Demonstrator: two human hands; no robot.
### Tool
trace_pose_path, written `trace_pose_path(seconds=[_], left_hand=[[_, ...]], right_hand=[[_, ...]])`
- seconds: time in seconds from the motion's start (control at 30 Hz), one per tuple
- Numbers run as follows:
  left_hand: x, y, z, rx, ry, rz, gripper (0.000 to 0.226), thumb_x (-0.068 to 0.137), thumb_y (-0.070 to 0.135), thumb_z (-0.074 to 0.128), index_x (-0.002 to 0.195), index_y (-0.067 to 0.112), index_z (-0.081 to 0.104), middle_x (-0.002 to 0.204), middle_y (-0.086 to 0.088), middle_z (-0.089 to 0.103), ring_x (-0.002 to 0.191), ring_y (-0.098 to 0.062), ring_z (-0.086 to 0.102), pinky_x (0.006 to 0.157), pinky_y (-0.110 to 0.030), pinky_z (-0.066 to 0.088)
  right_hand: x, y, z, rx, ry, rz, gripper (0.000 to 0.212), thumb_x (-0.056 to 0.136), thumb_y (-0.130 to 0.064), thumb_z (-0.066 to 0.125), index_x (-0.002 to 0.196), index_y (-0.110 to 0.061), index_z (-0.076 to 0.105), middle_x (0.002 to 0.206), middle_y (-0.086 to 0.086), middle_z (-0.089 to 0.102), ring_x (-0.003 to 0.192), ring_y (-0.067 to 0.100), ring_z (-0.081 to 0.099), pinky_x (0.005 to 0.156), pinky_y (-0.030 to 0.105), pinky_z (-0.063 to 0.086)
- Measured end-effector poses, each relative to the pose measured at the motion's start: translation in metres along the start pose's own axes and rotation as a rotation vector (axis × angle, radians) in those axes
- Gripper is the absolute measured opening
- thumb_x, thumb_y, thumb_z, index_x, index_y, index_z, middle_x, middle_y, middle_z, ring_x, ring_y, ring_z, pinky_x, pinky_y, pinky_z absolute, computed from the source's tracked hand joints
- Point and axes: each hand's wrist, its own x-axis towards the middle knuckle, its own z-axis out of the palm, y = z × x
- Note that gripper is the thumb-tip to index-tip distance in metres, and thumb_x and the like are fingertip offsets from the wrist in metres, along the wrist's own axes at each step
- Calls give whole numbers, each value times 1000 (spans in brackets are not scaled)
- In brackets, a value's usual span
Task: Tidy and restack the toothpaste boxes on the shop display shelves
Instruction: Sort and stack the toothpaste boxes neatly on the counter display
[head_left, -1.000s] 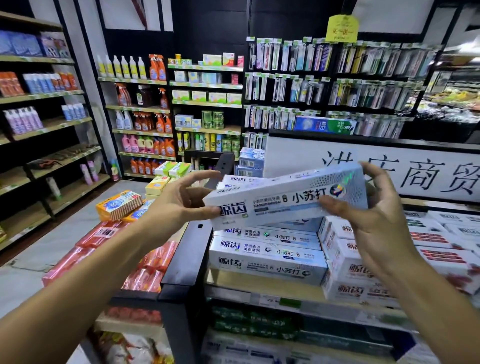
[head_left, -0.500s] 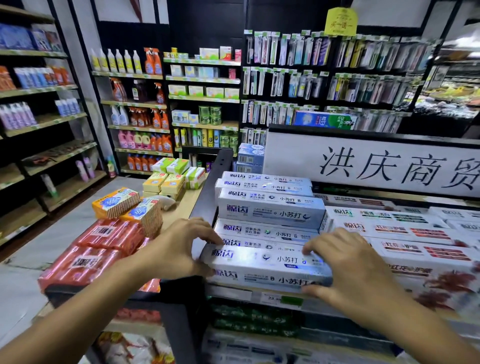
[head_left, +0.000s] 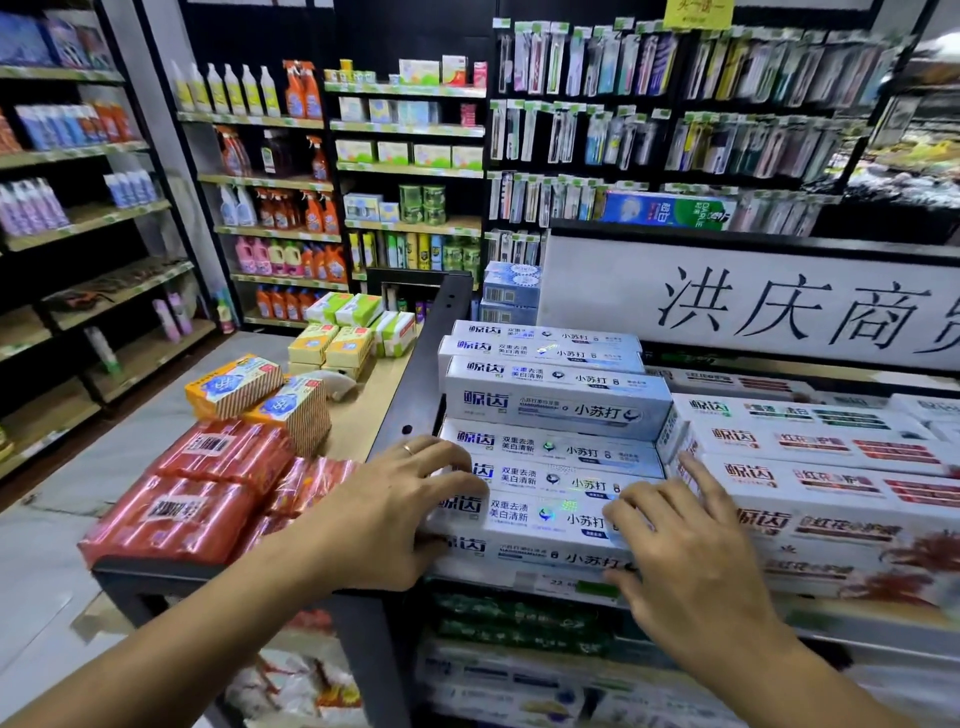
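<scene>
Front toothpaste box (head_left: 535, 522) lies flat at the front edge of the top shelf (head_left: 566, 588), printed face up. Its long axis runs 9 to 3 o'clock, with the logo end at 9. It is the lowest step of the blue-white stack (head_left: 550, 400), which climbs away toward 12, every box lying the same way.

My left hand (head_left: 395, 514) comes in from 7 o'clock, palm down. Its fingers are spread and lightly bent over the box's 9 o'clock end, and there is a ring on one finger.

My right hand (head_left: 691, 561) comes in from 5 o'clock. Its fingers are spread with the tips on the top face at the 3 o'clock end, and the thumb is at the front edge. The index finger reaches toward 1.

Red-white boxes (head_left: 831, 483) sit just beside the stack at 3 o'clock. Red packs (head_left: 208, 483) are at 9, orange soap boxes (head_left: 260, 395) at 10, and a white sign (head_left: 753, 296) at 1.
</scene>
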Motion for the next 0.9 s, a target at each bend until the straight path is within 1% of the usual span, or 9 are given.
trace_pose_path(seconds=[0.1, 0.13, 0.2, 0.27, 0.5, 0.63, 0.7, 0.8, 0.9], left_hand=[[6, 0, 2, 59, -24, 29, 61, 70, 41, 76, 127, 30, 60, 125, 6, 57, 116, -16, 52, 98, -32, 44], [7, 0, 2, 72, -28, 39, 62, 70, 42, 78, 127, 30, 60, 125, 6, 57, 116, -16, 53, 97, -36, 46], [9, -1, 2, 84, -36, 42, 63, 68, 44, 80, 127, 31, 60, 124, 7, 58, 115, -16, 55, 94, -37, 48], [11, -2, 2, 71, -32, 38, 63, 66, 43, 82, 124, 32, 61, 123, 8, 59, 114, -16, 56, 93, -36, 49], [17, -5, 3, 45, 4, 48, 62, 62, 38, 85, 121, 30, 67, 121, 9, 61, 112, -16, 57, 91, -36, 50], [10, -3, 6, 26, 39, 54, 61, 65, 36, 85, 123, 28, 68, 122, 9, 61, 114, -16, 56, 92, -38, 50], [8, -3, 7, -6, 67, 53, 60, 66, 32, 84, 124, 28, 67, 124, 10, 59, 116, -13, 53, 97, -34, 45], [4, -1, 7, -76, 90, 42, 59, 65, 25, 83, 121, 25, 67, 122, 11, 60, 118, -9, 51, 103, -25, 37], [4, 2, -1, -173, 112, 8, 57, 64, 16, 84, 119, 21, 71, 117, 10, 66, 111, -7, 58, 100, -20, 41]], right_hand=[[-2, -5, 6, 33, -5, 18, 58, 45, -15, 95, 98, -13, 70, 94, 3, 65, 91, 27, 63, 111, 48, 38], [-3, -6, 6, 54, -8, 26, 60, 43, -12, 96, 97, -13, 70, 93, 4, 64, 90, 27, 63, 104, 44, 46], [-4, -7, 6, 114, -11, 40, 62, 39, -10, 97, 95, -12, 69, 91, 3, 62, 85, 26, 62, 79, 40, 58], [-3, -8, 6, 159, -21, 56, 62, 39, -10, 97, 94, -13, 69, 90, 1, 61, 84, 24, 60, 67, 35, 58], [0, -11, 7, 198, -51, 102, 57, 44, -2, 94, 93, -14, 66, 93, -1, 59, 87, 23, 58, 65, 33, 56], [-6, -9, 5, 198, -56, 85, 71, 42, -12, 98, 107, -11, 70, 97, 2, 62, 88, 23, 61, 67, 34, 59], [-8, -8, 3, 192, -76, 83, 80, 41, -12, 99, 115, -9, 70, 100, 4, 63, 90, 24, 62, 70, 35, 60], [-8, -9, -5, 209, -90, 80, 79, 41, -1, 96, 116, -7, 70, 101, 5, 61, 90, 25, 61, 65, 36, 59], [-7, -5, -22, 277, -105, 54, 76, 47, -15, 98, 117, -12, 69, 102, -1, 55, 92, 18, 58, 63, 25, 55]])
